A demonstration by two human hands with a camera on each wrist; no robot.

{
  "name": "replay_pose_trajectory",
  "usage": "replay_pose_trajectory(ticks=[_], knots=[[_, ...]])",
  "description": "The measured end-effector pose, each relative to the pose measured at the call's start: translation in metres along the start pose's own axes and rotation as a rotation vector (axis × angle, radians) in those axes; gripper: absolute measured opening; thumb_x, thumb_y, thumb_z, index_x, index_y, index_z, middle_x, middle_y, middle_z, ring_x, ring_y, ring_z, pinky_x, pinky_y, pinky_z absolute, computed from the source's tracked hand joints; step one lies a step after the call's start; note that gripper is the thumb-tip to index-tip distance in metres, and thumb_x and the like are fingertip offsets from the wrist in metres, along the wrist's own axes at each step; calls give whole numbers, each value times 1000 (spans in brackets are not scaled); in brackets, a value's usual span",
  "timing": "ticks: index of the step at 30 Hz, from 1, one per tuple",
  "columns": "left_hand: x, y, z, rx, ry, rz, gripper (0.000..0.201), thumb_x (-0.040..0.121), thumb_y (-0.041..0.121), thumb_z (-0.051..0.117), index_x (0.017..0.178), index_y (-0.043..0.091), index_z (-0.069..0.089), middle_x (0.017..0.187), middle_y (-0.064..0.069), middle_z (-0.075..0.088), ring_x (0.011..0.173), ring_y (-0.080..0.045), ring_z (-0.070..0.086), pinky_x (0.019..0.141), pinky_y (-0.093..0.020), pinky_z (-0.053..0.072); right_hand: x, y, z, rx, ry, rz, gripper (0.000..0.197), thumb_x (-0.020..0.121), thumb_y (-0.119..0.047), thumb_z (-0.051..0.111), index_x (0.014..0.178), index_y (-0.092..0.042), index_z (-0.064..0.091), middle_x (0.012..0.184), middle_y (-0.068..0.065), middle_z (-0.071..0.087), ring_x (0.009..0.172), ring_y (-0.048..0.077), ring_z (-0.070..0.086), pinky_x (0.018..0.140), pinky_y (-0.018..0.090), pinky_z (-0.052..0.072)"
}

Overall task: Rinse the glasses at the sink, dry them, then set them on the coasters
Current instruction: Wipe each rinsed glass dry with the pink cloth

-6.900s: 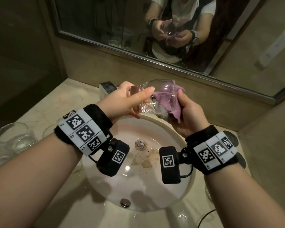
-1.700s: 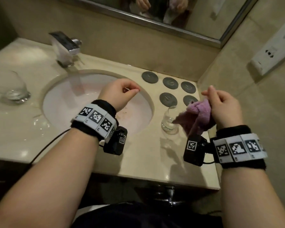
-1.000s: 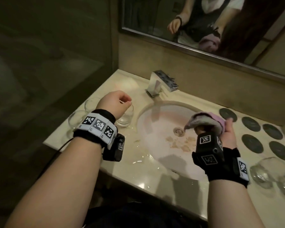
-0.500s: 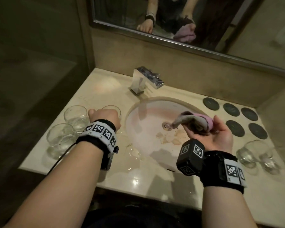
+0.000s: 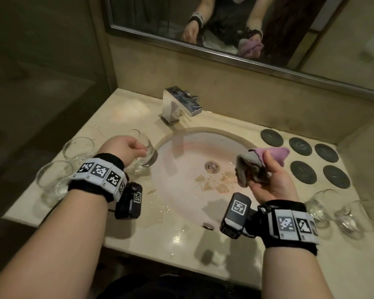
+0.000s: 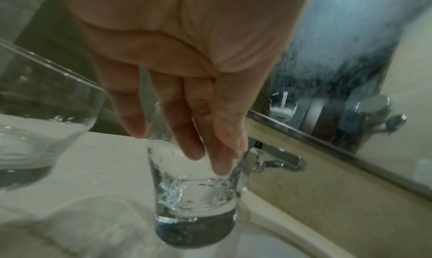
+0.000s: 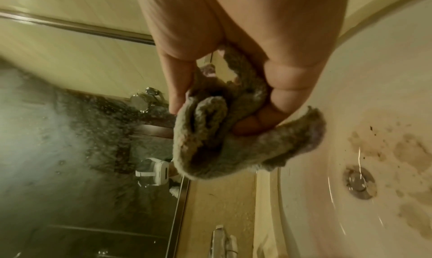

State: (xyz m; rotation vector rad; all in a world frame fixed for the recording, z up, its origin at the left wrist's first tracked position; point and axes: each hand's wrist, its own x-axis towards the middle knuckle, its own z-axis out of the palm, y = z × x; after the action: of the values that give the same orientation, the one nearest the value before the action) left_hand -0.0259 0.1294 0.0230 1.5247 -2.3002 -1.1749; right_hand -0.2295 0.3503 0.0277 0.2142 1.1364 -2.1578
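The counter (image 5: 138, 229) runs beneath both hands, with the sink (image 5: 181, 199) sunk into it between them and the faucet (image 5: 177, 104) beyond. Six dark coasters (image 5: 302, 145) lie past the right hand, all bare; two glasses (image 5: 333, 210) stand on the counter just beside the right wrist, off the coasters. Two more glasses (image 5: 78, 147) wait outside the left wrist. The left hand (image 5: 125, 149) has its fingers curled down around a glass (image 5: 146, 152), which the wrist view shows apparently just above the sink's edge. The right hand (image 5: 270, 180) is closed on a bunched cloth (image 5: 257, 165), palm up over the basin. Likely risks: the grip near the rim on wet glass could slip, or the base could knock the basin edge or the neighbouring glass on the swing toward the faucet.
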Motion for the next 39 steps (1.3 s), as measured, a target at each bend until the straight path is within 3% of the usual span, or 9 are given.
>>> replay_pose_trajectory(ticks=[6,11,15,20,24,27,30,34,39], knots=[[-10,27,25,-940,-157,-184,9,90,11,58,94,14,66,80,2,71,83,-12,62,89,-38,49,9,-16,-17,6,-99,46,15,94,-16,49,98,-7,61,84,10,73,74,17,71,72,27,58],[-11,42,53,-1340,-380,-315,10,89,13,55,91,15,65,69,5,70,64,-7,66,78,-45,56,13,-28,-32,-161,-38,-42,26,74,-9,65,99,-5,62,90,15,70,76,20,70,64,26,57],[-12,51,69,-1582,-545,-306,42,43,6,90,82,12,74,73,3,70,64,-10,67,77,-57,51,18,-39,-45,-290,37,-91,9,84,-2,60,93,-3,63,80,12,68,72,21,68,63,27,57],[-7,61,84,-1679,-537,-280,66,14,1,94,77,11,77,75,3,72,65,-12,68,74,-58,54,20,-49,-57,-224,41,-110,42,78,-14,68,116,0,55,85,12,66,74,20,66,73,31,55],[-6,68,87,-1663,-552,-257,66,16,3,95,79,12,77,77,2,73,65,-11,68,75,-56,54,20,-54,-57,-233,44,-31,26,80,-28,66,87,-4,60,76,12,66,69,20,67,73,34,54],[-6,74,87,-1596,-543,-273,46,43,8,91,86,15,75,75,3,72,64,-10,67,80,-50,54,18,-55,-55,-198,58,14,33,83,-33,67,91,-2,59,81,18,68,77,27,66,86,42,48],[-5,77,86,-1530,-515,-307,19,76,15,63,94,17,67,74,4,70,63,-9,67,86,-50,48,19,-56,-54,-173,-8,20,90,47,-47,89,116,1,57,100,22,68,87,29,66,81,36,46],[-5,77,87,-1558,-532,-346,20,78,15,61,98,16,67,74,4,70,63,-9,66,88,-51,49,25,-59,-48,-108,-144,-12,64,80,-29,59,134,1,45,104,19,67,93,26,69,82,35,57],[-3,74,90,-1714,-621,-363,53,34,-1,92,83,9,75,74,2,72,60,-13,67,76,-60,51,24,-64,-27,-239,-263,-106,32,84,-23,56,115,-14,60,103,16,65,82,23,67,62,28,57]])
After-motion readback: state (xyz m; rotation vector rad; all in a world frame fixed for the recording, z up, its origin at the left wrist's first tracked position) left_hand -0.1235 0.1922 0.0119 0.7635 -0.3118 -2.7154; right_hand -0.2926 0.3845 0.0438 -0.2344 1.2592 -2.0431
